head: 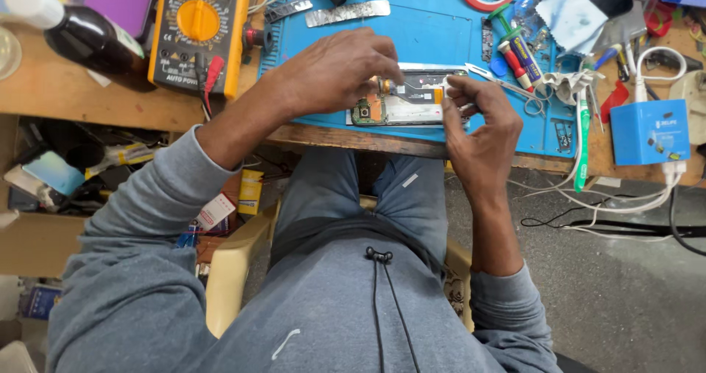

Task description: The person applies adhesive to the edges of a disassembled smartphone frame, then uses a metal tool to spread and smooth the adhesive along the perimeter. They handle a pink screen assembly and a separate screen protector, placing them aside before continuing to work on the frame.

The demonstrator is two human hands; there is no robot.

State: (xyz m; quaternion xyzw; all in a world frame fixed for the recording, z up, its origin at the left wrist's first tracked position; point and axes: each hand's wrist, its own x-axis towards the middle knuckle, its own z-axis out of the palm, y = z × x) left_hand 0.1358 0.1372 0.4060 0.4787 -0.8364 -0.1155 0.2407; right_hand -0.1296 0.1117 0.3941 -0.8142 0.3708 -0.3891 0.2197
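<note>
At the far left a dark glass bottle (77,31) with a white cap lies tilted on the bare wooden counter (66,94), beside a yellow multimeter (198,31) with a round orange dial and red and black leads plugged in at its lower edge. To its right a blue rubbery work mat (434,27) covers the counter up to the front edge, with a strip of shiny metal (347,13) lying flat near its top.

The left hand (334,72) reaches in from a grey sleeve, its fingers curled down and pressed on the left end of an opened phone (404,101), whose bare green circuit board and pale flat battery show. The phone lies on the mat just inside the counter's front edge, between both hands. The right hand (478,123) comes up from below the edge, thumb and forefinger pinched together on a small white part at the phone's right end; the other fingers are folded in.

Just right of that hand lie metal tweezers (489,75) and red-capped tubes (515,61), then a crumpled blue cloth (573,16). A green-handled tool (582,138) crosses the mat's right edge. Farther right a blue box (651,130) stands on the wood, white cables (632,196) trailing off over the grey floor. The mat's middle is the barest stretch.
</note>
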